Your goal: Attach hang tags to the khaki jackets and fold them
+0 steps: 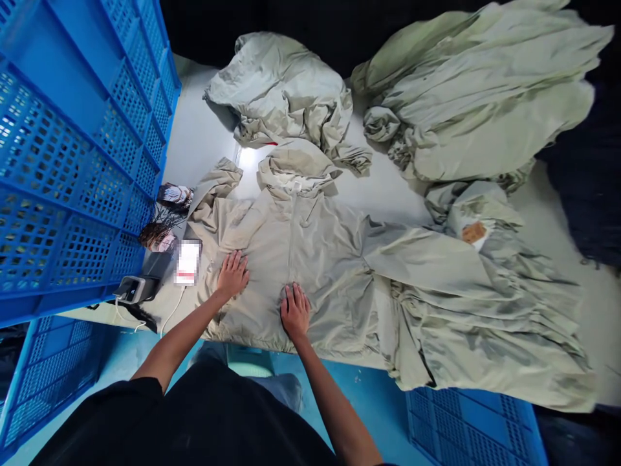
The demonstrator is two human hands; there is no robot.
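Observation:
A light khaki hooded jacket [330,259] lies spread on the table in front of me, zip closed up the middle and hood at the far end. My left hand [233,274] rests flat on the jacket's left side, fingers stretched out. Near the lower end of the zip, my right hand [295,310] lies palm down on the fabric with its fingers extended. Neither hand grips anything. One sleeve reaches right, over a heap of similar garments [495,323]; the other sleeve is bent up at the left.
Blue plastic crates [82,149] stand along the left. A phone [188,262] on a cable and a dark device [132,289] lie at the table's left edge. More crumpled garments [291,84] and a large pile [485,97] cover the far side. Another blue crate [470,421] sits below right.

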